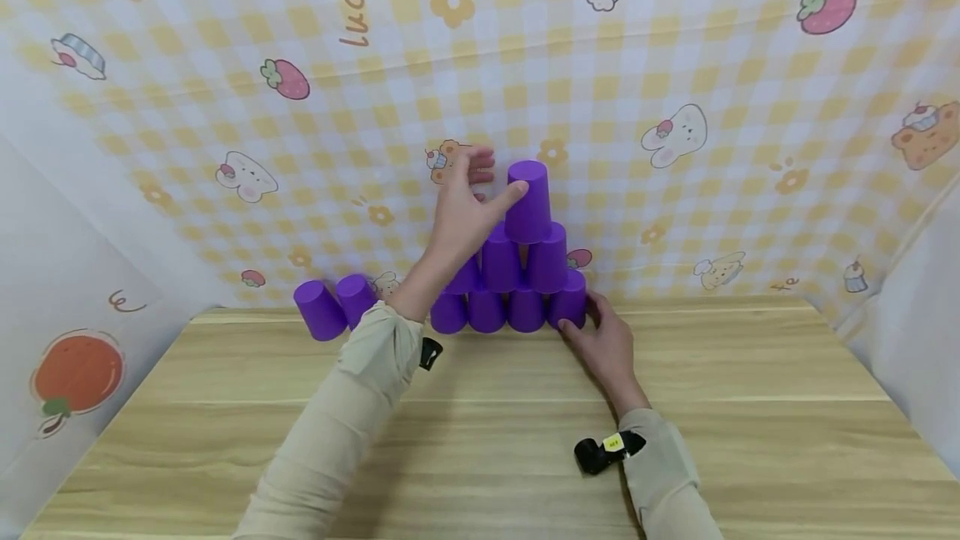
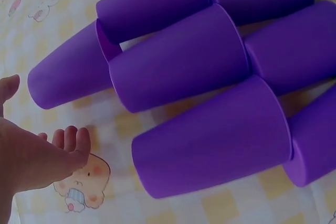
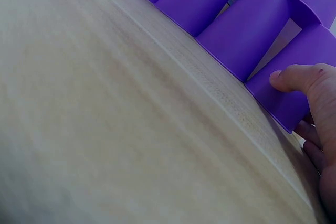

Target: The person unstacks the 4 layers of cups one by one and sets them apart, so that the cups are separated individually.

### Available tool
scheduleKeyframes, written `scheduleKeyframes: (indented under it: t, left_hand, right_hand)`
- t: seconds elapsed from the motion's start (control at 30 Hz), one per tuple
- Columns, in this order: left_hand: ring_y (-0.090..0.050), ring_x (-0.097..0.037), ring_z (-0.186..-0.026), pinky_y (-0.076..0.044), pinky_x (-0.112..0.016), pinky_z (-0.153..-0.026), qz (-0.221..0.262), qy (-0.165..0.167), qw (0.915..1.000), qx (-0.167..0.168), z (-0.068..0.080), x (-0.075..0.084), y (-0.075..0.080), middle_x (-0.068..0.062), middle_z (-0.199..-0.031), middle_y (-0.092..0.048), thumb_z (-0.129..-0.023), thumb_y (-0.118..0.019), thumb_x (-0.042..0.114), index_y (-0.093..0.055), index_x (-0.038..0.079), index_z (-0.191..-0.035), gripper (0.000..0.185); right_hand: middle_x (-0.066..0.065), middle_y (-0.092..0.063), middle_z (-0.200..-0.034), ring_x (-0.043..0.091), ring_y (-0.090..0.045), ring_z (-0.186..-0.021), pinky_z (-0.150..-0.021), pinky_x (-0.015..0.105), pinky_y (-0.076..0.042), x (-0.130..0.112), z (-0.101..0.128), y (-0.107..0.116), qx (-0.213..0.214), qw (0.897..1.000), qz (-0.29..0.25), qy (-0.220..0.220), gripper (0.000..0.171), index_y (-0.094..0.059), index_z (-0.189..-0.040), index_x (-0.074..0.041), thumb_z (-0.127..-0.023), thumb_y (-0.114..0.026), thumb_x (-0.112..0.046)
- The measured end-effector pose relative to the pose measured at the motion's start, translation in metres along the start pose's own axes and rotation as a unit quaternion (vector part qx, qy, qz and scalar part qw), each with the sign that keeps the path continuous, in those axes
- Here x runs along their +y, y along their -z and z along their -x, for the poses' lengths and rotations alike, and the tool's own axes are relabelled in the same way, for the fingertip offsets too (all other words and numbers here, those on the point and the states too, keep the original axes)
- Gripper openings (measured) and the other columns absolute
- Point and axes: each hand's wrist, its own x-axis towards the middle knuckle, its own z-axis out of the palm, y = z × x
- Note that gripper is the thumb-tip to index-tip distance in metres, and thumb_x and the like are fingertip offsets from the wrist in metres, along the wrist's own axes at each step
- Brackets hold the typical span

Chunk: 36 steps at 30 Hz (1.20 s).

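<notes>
By the checked cloth (image 1: 600,77), tier-3 stacking seems underway: left hand (image 1: 467,208) open near the top cup (image 1: 531,213), right hand (image 1: 606,346) gripping a base cup (image 1: 567,297), 1 spare cup (image 1: 320,312) likely needed next.

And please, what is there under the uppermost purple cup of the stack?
The uppermost purple cup stands rim-down across two purple cups below it. In the left wrist view, a sliver of its inside shows; the rest is covered.

Both sleeves (image 1: 322,440) are beige, with black wrist cameras (image 1: 594,457), one bearing a yellow label (image 1: 613,443).
</notes>
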Motion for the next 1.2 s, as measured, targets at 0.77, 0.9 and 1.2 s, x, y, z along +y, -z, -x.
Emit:
scheduleKeyframes:
  t: [0.77,0.9,1.2]
  left_hand:
    - [-0.058,-0.016,-0.097,-0.049,-0.026,-0.080,0.009,0.031,0.9991,-0.028,0.001,-0.001,-0.018,-0.004,-0.110,-0.060,-0.082,-0.072,0.027,-0.053,0.012,-0.126,0.051]
    - [-0.057,-0.016,-0.098,-0.049,-0.027,-0.081,0.015,0.020,0.9994,-0.026,0.003,0.001,-0.013,-0.005,-0.110,-0.060,-0.081,-0.073,0.027,-0.053,0.010,-0.126,0.052]
    - [-0.055,-0.014,-0.102,-0.049,-0.028,-0.083,0.019,0.001,0.9994,-0.028,0.013,0.012,0.001,-0.004,-0.112,-0.060,-0.081,-0.073,0.026,-0.053,0.009,-0.127,0.053]
  right_hand:
    - [0.020,-0.053,-0.127,0.032,-0.052,-0.116,-0.099,0.039,-0.040,0.001,0.001,0.000,0.005,1.000,-0.002,0.000,0.060,-0.047,-0.131,-0.002,-0.080,-0.073,-0.020]
    - [0.020,-0.054,-0.127,0.031,-0.052,-0.115,-0.099,0.039,-0.040,0.002,0.001,-0.001,0.006,1.000,-0.003,0.000,0.060,-0.047,-0.131,-0.002,-0.080,-0.073,-0.019]
    - [0.020,-0.054,-0.126,0.031,-0.052,-0.115,-0.099,0.038,-0.040,0.002,0.000,-0.001,0.007,1.000,-0.005,0.004,0.059,-0.047,-0.130,-0.002,-0.080,-0.073,-0.019]
